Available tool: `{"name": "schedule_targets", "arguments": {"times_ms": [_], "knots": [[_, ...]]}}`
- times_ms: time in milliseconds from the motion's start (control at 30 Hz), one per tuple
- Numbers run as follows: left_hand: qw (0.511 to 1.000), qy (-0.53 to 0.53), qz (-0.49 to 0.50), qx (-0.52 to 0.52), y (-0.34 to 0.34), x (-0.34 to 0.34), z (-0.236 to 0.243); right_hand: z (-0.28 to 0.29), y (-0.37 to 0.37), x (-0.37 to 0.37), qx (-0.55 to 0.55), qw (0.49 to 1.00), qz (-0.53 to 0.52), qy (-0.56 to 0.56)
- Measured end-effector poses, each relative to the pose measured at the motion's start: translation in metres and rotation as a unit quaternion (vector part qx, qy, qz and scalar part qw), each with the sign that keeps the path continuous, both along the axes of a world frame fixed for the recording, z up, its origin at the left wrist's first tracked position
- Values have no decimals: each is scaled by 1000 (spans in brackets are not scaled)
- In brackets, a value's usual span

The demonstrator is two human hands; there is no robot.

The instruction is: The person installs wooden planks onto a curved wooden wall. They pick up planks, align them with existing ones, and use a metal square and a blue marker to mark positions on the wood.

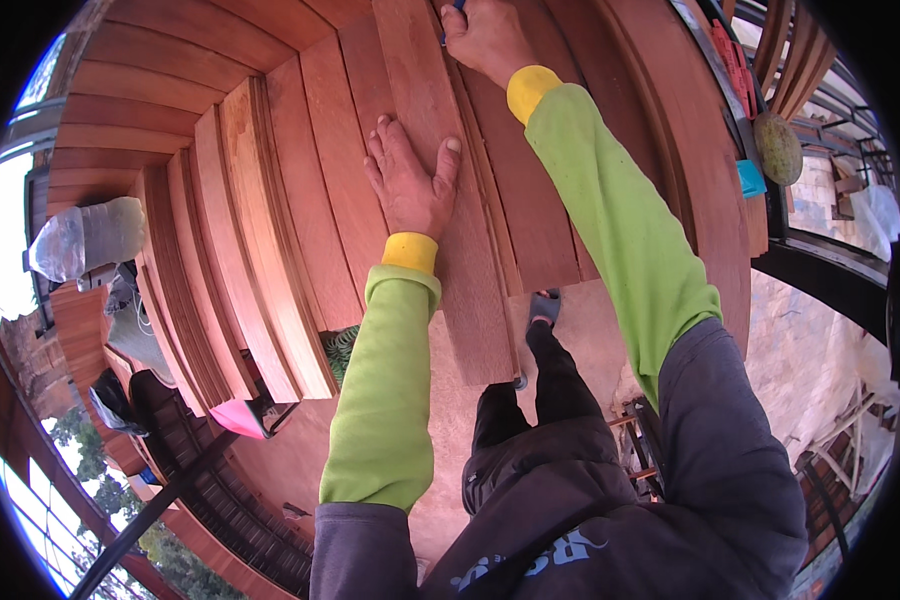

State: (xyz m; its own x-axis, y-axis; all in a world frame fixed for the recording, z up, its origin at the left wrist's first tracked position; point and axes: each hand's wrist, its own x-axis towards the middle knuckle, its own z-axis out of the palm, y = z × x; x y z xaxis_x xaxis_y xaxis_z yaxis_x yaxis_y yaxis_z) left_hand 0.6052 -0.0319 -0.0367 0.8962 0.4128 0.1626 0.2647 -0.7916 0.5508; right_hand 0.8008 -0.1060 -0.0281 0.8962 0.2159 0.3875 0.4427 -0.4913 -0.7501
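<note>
My left hand (411, 178) lies flat with fingers spread on a long reddish wooden plank (478, 320), its thumb resting along the plank's face. The plank's near end sticks out past the boards under it. At the plank's far right side, my right hand (488, 42) is closed around a slim blue thing (444, 38); only bits of it show, so its kind is unclear. More wooden boards (542, 190) lie side by side beneath and to the right. Both forearms wear green sleeves with yellow cuffs.
Stacked planks (260, 240) stand to the left, beside a clear plastic jug (90, 238). On the right edge are a red tool (733, 70), a green oval fruit-like thing (778, 148) and a turquoise object (751, 178). A dark metal beam (830, 275) runs below them.
</note>
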Motion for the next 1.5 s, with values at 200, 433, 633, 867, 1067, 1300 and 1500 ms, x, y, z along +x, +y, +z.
{"name": "schedule_targets", "arguments": {"times_ms": [200,433,633,867,1067,1300,1500], "knots": [[1000,1,1,-17,2,-2,3,36,-94,-207,76,986,116,94],[1000,3,5,-18,2,-2,1,48,-152,-312,35,962,188,197],[1000,5,10,-3,1,0,3,24,-68,-158,63,994,64,65],[1000,9,11,-13,-5,-1,8,-12,6,25,-21,996,-24,-80],[1000,14,12,-16,-3,-4,10,-12,23,60,-9,997,-19,-72],[1000,-13,-7,3,1,0,4,-3,-15,-21,-17,997,15,-72],[999,-45,-1,24,3,0,-9,35,-121,-268,66,980,118,149]]}}
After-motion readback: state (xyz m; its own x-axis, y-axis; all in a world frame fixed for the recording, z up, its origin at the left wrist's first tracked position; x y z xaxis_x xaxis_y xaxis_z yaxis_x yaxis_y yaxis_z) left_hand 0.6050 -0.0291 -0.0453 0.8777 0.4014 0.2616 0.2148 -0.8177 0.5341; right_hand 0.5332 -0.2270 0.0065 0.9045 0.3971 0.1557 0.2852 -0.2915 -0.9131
